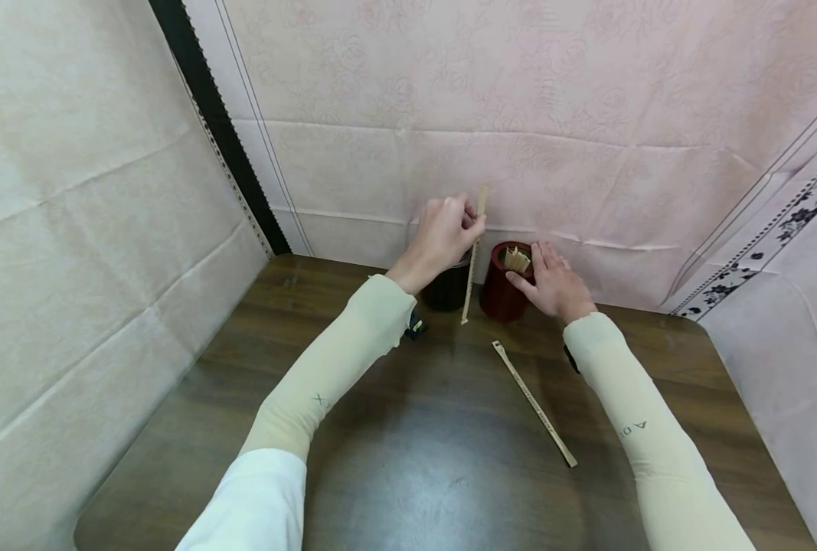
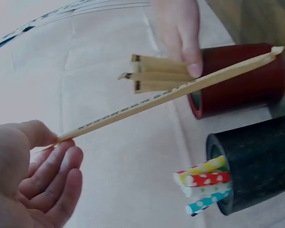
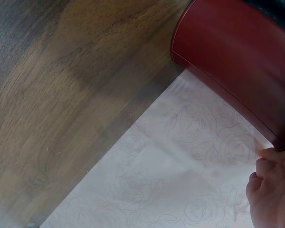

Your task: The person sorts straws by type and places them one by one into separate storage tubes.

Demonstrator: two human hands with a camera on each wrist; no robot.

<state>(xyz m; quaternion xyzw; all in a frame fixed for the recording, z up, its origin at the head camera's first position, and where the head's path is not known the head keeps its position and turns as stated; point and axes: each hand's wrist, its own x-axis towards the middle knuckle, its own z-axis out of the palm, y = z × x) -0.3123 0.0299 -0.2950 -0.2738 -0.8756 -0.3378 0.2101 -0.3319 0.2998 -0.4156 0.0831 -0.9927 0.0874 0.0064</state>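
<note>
My left hand (image 1: 444,229) pinches one end of a tan paper-wrapped stick (image 1: 473,268) between thumb and fingertips. Printed letters run along its wrapper, and its other end points down in front of the cups. On the right, my right hand (image 1: 553,285) holds the rim of a red cup (image 1: 503,297), thumb toward the near side and fingers at the far side. Several similar wrapped sticks (image 2: 161,74) poke out of that cup. Beside it stands a black cup (image 1: 447,292), partly behind my left hand, with several polka-dot straws (image 2: 206,179) in it.
Another wrapped stick (image 1: 534,403) lies slantwise on the brown wooden table (image 1: 422,428). A small dark object (image 1: 416,327) sits by my left sleeve. Pale patterned cloth (image 1: 518,99) hangs right behind the cups and along both sides.
</note>
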